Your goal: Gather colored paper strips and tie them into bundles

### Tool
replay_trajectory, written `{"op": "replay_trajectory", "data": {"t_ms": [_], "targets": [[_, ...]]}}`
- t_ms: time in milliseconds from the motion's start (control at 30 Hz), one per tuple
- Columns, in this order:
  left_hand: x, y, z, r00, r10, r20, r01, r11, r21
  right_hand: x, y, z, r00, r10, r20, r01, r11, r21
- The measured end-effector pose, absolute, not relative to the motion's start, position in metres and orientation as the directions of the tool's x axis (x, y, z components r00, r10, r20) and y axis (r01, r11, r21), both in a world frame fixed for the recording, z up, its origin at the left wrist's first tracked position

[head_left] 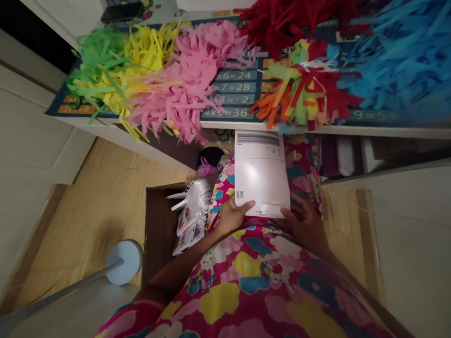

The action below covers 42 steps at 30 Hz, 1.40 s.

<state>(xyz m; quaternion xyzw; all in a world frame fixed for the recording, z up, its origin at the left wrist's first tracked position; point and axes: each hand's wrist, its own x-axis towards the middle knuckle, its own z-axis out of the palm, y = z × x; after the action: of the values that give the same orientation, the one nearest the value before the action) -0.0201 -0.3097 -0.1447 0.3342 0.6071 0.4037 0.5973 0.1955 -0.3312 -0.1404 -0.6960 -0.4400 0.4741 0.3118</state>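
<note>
A flat white packet (261,172) with printed lines and a dark bar at its far end lies over my lap. A glare spot shows on its middle, and its far end reaches up to the table edge. My left hand (230,215) grips the near left corner, thumb on top and the other fingers mostly hidden below. At the near right corner, my right hand (304,218) pinches the edge, its thumb on the packet and its fingers bent beside and under it.
On the table stand fringed paper piles in green (103,55), yellow (151,48), pink (192,71), red (301,18) and blue (417,59), plus a multicoloured tassel (306,90). A cardboard box (156,211) holding white shredded strips (197,199) sits left of my lap. An open drawer (391,158) is at right.
</note>
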Motion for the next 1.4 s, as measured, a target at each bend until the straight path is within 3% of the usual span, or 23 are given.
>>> {"op": "replay_trajectory", "data": {"t_ms": [67, 133, 233, 300, 367, 467, 533, 700, 867, 1033, 1200, 1300, 1400], "targets": [[-0.028, -0.308, -0.138, 0.004, 0.882, -0.471, -0.046, 0.471, 0.881, 0.207, -0.334, -0.138, 0.187, 0.941, -0.283, 0.443, -0.338, -0.83], [-0.037, -0.298, -0.128, 0.124, 0.867, -0.484, 0.012, 0.486, 0.874, 0.217, -0.325, -0.127, 0.174, 0.983, -0.051, 0.608, -0.148, -0.78], [-0.046, -0.271, -0.104, 0.295, 0.849, -0.439, 0.217, 0.388, 0.896, 0.213, -0.288, -0.095, -0.132, 0.928, 0.348, 0.726, 0.33, -0.604], [-0.046, -0.248, -0.082, 0.388, 0.854, -0.345, 0.389, 0.187, 0.902, 0.198, -0.256, -0.069, -0.426, 0.806, 0.411, 0.657, 0.588, -0.471], [-0.04, -0.226, -0.056, 0.476, 0.849, -0.229, 0.507, -0.053, 0.86, 0.182, -0.226, -0.046, -0.636, 0.723, 0.269, 0.593, 0.681, -0.429], [-0.029, -0.203, -0.02, 0.522, 0.85, -0.066, 0.575, -0.294, 0.764, 0.172, -0.195, -0.028, -0.698, 0.714, -0.061, 0.647, 0.591, -0.482], [-0.025, -0.196, -0.002, 0.461, 0.886, 0.044, 0.613, -0.353, 0.707, 0.176, -0.187, -0.025, -0.636, 0.761, -0.129, 0.68, 0.474, -0.559], [-0.028, -0.188, 0.017, 0.401, 0.91, 0.105, 0.625, -0.355, 0.695, 0.191, -0.195, -0.021, -0.396, 0.918, -0.019, 0.653, 0.267, -0.709], [-0.022, -0.179, 0.015, 0.514, 0.849, 0.118, 0.586, -0.449, 0.674, 0.189, -0.206, -0.014, -0.37, 0.928, 0.037, 0.437, 0.209, -0.875], [-0.011, -0.178, 0.011, 0.529, 0.833, 0.161, 0.546, -0.479, 0.687, 0.186, -0.21, -0.015, -0.172, 0.968, 0.184, 0.477, 0.245, -0.844], [-0.017, -0.175, 0.022, 0.576, 0.789, 0.214, 0.4, -0.501, 0.767, 0.188, -0.213, -0.01, -0.105, 0.972, 0.21, 0.482, 0.234, -0.844], [-0.022, -0.175, 0.03, 0.421, 0.856, 0.299, 0.397, -0.47, 0.788, 0.198, -0.211, -0.002, 0.111, 0.965, 0.238, 0.445, 0.166, -0.88], [-0.019, -0.188, 0.027, 0.169, 0.92, 0.353, 0.301, -0.39, 0.871, 0.209, -0.212, 0.0, 0.361, 0.91, 0.204, 0.289, 0.098, -0.952]]}}
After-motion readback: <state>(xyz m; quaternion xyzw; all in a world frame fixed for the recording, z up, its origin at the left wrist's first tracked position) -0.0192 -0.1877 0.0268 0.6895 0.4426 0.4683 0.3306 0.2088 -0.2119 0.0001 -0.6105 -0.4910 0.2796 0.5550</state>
